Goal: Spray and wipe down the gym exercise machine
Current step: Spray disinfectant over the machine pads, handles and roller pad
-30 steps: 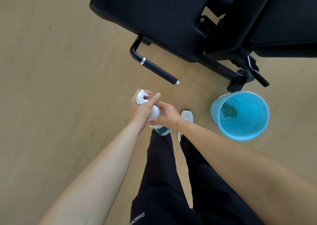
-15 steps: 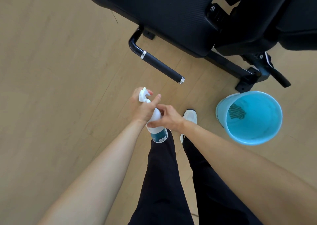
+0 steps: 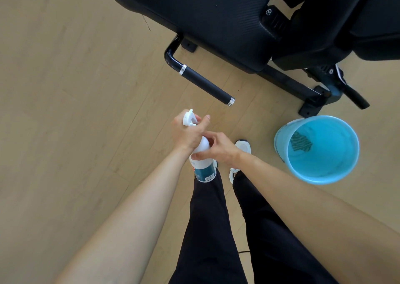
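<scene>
While both hands are on it, the spray bottle (image 3: pixel 202 166) sits dead centre above the person's legs. The left hand (image 3: pixel 188 133) is curled round the neck under the white trigger head, and the right hand (image 3: pixel 218 148) grips the shoulder just below. It's opaque white with a teal label, so no telling how full it is. At its 3 o'clock a blue bucket (image 3: pixel 279 145) stands on the wood floor (image 3: pixel 75 110) with a dark striped cloth (image 3: pixel 300 144) inside; can't tell if there's water. From 12 to 2 o'clock is the black exercise machine (image 3: pixel 205 17), its pads cut off at the top edge, with one handle (image 3: pixel 205 84) poking toward the bottle. A white shoe (image 3: pixel 243 147) is half hidden behind the right wrist.
</scene>
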Demonstrator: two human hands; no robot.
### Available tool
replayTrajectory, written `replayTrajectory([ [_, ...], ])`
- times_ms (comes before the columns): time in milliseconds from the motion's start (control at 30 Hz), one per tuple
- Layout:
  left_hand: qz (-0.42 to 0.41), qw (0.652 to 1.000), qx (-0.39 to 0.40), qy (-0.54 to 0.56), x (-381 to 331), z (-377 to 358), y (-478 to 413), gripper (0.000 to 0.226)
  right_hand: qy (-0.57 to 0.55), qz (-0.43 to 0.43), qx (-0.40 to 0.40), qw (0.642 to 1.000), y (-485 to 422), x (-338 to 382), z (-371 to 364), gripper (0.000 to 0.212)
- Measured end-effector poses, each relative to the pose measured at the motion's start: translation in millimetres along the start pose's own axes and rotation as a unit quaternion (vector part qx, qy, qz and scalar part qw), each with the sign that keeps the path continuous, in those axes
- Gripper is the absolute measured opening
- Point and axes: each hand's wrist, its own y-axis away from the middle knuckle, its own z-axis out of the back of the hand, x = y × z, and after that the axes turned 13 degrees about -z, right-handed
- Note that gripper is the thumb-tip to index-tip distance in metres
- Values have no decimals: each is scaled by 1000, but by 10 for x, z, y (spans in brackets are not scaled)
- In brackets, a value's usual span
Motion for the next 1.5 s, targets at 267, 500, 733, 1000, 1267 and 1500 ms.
replayTrajectory([
  [267, 0, 999, 32, 3, -133, -34, 106, 25, -1, -11, -5, 1000, 163, -31, 83, 44],
  [500, 73, 997, -13, 24, -361, -171, 296, 42, -5, -19, 13, 1000, 434, -103, 199, 49],
  [733, 47, 998, -27, 45, -431, -154, 390, 27, 24, -15, 11, 1000, 572, 10, 306, 45],
  [1000, 92, 994, -51, 35, -850, -103, 426, 26, 31, -9, 23, 999, 785, 207, 364, 45],
  [1267, 76, 997, -23, 12, -1359, -128, 650, 39, 27, 7, 37, 999, 1296, 376, 509, 45],
  [1500, -29, 999, 11, 37, -1808, -58, 522, 25, -7, 48, -21, 999, 1619, 770, 636, 37],
])
